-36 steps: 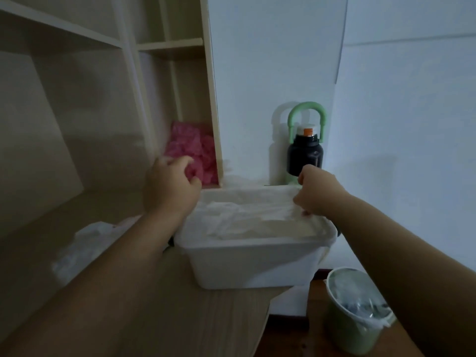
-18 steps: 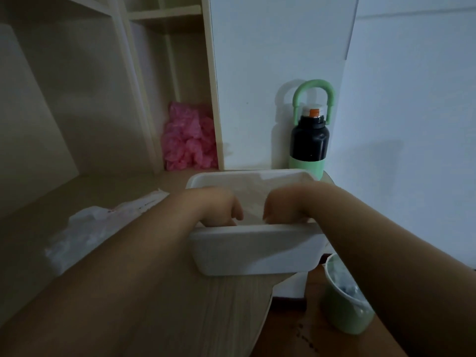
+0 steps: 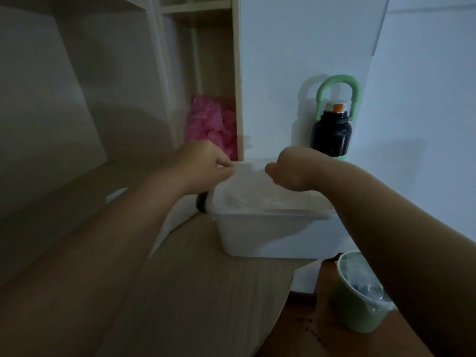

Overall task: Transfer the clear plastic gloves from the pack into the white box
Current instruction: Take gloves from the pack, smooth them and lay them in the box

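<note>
Head cam: left hand (image 3: 203,167) and right hand (image 3: 289,171) both curled, each pinching one end of a clear plastic glove (image 3: 249,169) stretched between them just above the white box (image 3: 270,235) on the desk (image 3: 195,292). Glove pile (image 3: 257,202) fills the box. Pack (image 3: 116,197) sits mostly hidden behind the left forearm. Black-and-green bottle (image 3: 331,136) stands behind the box, green cup (image 3: 358,305) lower right.

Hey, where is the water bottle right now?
In the head view, the water bottle stands right of centre against the white wall, just behind the white box and beyond the right hand.
</note>
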`<state>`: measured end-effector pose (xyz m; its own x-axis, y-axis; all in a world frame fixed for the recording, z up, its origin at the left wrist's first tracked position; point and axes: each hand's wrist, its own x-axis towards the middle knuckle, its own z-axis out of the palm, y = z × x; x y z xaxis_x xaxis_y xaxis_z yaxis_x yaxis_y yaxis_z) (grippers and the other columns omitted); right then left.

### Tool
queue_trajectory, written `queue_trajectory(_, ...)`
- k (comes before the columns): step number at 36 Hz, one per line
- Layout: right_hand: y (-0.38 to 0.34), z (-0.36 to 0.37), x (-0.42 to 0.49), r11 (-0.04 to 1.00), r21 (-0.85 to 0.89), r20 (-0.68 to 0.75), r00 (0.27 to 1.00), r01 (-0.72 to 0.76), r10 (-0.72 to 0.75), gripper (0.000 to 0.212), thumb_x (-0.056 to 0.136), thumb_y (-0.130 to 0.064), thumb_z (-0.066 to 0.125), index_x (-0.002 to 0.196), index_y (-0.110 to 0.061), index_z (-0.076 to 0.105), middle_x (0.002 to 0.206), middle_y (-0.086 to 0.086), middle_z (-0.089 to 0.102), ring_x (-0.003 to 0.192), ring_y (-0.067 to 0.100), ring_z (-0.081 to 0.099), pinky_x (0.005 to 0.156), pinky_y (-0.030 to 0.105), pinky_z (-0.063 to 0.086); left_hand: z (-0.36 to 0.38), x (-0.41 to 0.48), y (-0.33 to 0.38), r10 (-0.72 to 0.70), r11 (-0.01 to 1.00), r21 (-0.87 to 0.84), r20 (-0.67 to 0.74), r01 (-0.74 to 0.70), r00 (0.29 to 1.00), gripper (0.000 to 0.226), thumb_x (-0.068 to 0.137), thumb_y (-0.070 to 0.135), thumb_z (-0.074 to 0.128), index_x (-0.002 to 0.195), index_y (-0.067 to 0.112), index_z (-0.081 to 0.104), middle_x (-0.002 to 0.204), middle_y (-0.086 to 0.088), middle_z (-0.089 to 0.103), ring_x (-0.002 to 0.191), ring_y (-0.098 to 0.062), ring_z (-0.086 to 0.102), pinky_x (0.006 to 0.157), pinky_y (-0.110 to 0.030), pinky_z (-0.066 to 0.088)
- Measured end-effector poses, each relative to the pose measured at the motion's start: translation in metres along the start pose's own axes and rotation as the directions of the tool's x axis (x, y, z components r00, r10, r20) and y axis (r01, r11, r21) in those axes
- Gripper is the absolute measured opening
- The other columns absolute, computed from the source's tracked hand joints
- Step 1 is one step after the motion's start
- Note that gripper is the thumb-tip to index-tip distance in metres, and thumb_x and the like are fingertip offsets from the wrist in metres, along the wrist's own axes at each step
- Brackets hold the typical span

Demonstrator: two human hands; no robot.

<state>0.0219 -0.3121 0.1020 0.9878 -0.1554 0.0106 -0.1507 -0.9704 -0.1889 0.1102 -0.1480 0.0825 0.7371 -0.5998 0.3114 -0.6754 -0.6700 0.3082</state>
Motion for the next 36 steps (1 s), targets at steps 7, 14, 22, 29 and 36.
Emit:
queue_trajectory(7,-0.088,0.029,0.001,0.947,0.164,-0.360,0.911,0.276,-0.203,0.016,0.089,-0.023,0.057,0.089,-0.014,0.070,0.089,0.004,0.067,0.081,0.020,0.062,0.079,0.035,0.053,-0.037,-0.075,-0.043,-0.148,0.988,-0.078,-0.212,0.134,0.966,0.018,0.090,0.022,0.063,0.104,0.017,0.074,0.095,0.008,0.066,0.089,-0.007,0.060,0.072,-0.015,0.041)
queue_trajectory(14,-0.164,0.088,0.002,0.828,0.389,-0.322,0.901,0.404,-0.289,0.029,0.092,-0.014,0.051,0.118,-0.015,0.064,0.116,0.005,0.064,0.105,0.021,0.059,0.091,0.032,0.048,-0.037,-0.149,-0.107,-0.361,0.932,-0.144,-0.313,0.332,0.878,0.017,0.090,0.021,0.062,0.101,0.019,0.075,0.088,0.012,0.068,0.078,0.002,0.059,0.065,-0.009,0.039)
queue_trajectory(22,-0.165,0.170,0.031,0.821,0.520,-0.200,0.968,0.237,-0.152,0.052,0.090,-0.016,0.053,0.141,-0.020,0.040,0.148,0.002,0.031,0.128,0.022,0.041,0.099,0.027,0.036,0.029,-0.168,-0.142,-0.436,0.900,-0.145,-0.286,0.411,0.853,0.043,0.087,0.017,0.066,0.129,0.014,0.058,0.133,-0.005,0.055,0.122,-0.020,0.050,0.095,-0.019,0.031)
queue_trajectory(29,-0.157,0.207,0.055,0.871,0.435,-0.212,0.966,0.228,-0.147,0.058,0.092,-0.035,0.051,0.145,-0.023,0.034,0.137,0.006,0.046,0.119,0.024,0.049,0.098,0.034,0.039,0.074,-0.146,-0.166,-0.464,0.885,-0.133,-0.301,0.445,0.833,0.050,0.088,0.038,0.061,0.134,0.018,0.053,0.133,-0.006,0.053,0.115,-0.023,0.054,0.095,-0.034,0.044)
queue_trajectory(36,-0.157,0.211,0.061,0.863,0.397,-0.269,0.938,0.314,-0.218,0.061,0.090,-0.039,0.054,0.145,-0.026,0.033,0.140,0.005,0.044,0.122,0.022,0.047,0.097,0.033,0.038,0.076,-0.145,-0.174,-0.350,0.931,-0.120,-0.558,0.344,0.752,0.022,0.086,0.025,0.063,0.104,0.017,0.073,0.095,-0.003,0.070,0.083,-0.022,0.064,0.073,-0.027,0.047)
